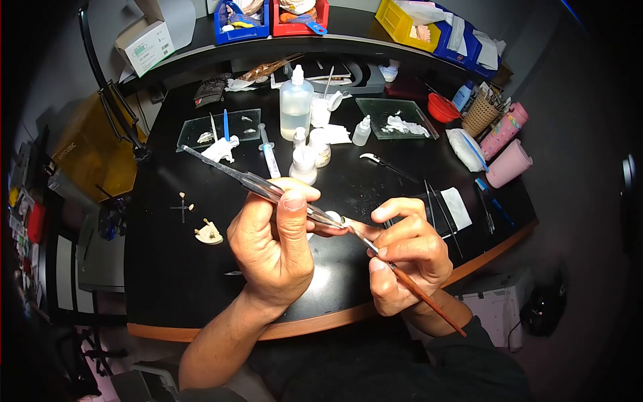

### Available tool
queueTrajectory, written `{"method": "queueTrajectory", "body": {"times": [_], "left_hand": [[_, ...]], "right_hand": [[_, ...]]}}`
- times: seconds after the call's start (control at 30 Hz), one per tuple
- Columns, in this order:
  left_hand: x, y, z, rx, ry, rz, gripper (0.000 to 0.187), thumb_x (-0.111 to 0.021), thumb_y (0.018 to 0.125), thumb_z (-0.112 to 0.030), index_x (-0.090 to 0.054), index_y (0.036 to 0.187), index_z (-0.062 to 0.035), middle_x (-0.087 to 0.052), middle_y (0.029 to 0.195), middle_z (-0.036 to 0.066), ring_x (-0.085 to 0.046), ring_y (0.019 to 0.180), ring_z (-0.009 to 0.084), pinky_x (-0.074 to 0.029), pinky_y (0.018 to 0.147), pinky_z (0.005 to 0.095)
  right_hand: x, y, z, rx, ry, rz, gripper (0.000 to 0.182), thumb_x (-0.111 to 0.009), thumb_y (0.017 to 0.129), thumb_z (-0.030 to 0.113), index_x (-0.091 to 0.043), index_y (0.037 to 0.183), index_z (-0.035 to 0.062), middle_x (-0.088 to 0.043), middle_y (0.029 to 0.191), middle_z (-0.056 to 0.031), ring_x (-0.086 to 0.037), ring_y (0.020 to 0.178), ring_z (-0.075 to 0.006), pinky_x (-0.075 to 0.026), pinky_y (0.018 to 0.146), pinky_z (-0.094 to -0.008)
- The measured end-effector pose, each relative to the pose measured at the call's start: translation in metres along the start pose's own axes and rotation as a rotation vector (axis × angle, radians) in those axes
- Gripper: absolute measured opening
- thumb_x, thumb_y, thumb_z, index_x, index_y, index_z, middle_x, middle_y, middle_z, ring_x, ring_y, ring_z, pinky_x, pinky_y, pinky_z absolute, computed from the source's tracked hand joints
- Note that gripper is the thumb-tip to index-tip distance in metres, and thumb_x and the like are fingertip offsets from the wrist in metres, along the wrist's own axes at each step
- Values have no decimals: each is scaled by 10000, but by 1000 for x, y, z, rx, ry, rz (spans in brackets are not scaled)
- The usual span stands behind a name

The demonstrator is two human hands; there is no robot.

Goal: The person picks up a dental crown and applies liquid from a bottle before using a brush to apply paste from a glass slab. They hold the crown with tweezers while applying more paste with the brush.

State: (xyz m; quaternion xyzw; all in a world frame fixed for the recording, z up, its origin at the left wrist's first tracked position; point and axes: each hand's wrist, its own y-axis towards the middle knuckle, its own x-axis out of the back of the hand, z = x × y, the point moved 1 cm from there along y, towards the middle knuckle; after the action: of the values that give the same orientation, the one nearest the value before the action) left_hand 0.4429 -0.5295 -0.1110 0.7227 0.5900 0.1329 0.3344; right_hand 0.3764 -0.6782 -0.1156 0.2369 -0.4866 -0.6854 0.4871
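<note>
My left hand (276,249) is closed around long metal tweezers (260,186), whose tail points up and to the left. At their tip sits a small pale piece (344,221), too small to make out fully. My right hand (416,253) pinches a slim brush (423,295) with a reddish-brown wooden handle, its tip meeting or very near that piece. Both hands are above the front of the black table (221,288). Left of them lie a partial dental cast (208,232) and a small cross-shaped holder (182,206) bearing tooth-like pieces.
Behind the hands stand a clear liquid bottle (296,107), white jars (304,164) and a syringe (268,153). Glass slabs (191,127) lie farther back. A carving tool (388,165), tweezers (443,218) and pink cup (509,164) are on the right.
</note>
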Motion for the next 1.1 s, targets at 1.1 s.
{"method": "queueTrajectory", "body": {"times": [1.1], "left_hand": [[1,1,3,42,46,34,294,-412,1067,-217,-532,973,34,-627,659,101,-677,555,164,-535,514,212]], "right_hand": [[0,0,-1,22,-71,36,263,-628,565,-79,-615,800,38,-578,720,-53,-618,826,-284,-519,737,-352]]}}
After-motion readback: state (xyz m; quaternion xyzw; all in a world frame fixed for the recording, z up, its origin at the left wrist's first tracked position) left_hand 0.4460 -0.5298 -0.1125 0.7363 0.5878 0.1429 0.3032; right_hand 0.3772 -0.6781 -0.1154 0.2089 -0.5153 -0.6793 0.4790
